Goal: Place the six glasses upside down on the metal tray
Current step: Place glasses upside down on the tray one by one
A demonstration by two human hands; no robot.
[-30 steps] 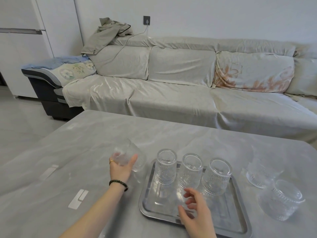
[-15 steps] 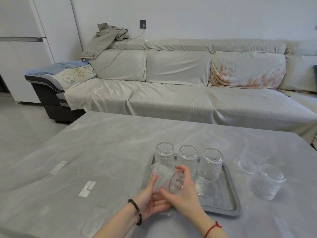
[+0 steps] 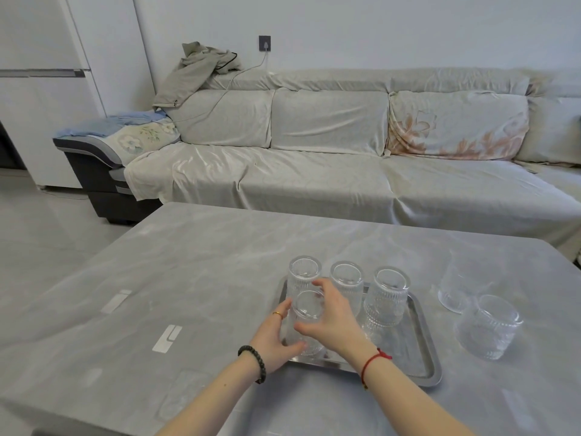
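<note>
1. Fingers (image 3: 319,286) of my right hand (image 3: 334,322) and my left hand (image 3: 276,336) are curled round a fourth ribbed glass (image 3: 306,322), base up, at the near left corner of the metal tray (image 3: 423,350).
2. Three ribbed glasses (image 3: 345,286) stand upside down in a row along the tray's far edge.
3. Two glasses (image 3: 485,327) sit on the counter (image 3: 201,278) to the right of the tray, one just behind the other.
4. Beyond the counter is a covered sofa (image 3: 314,171).
</note>
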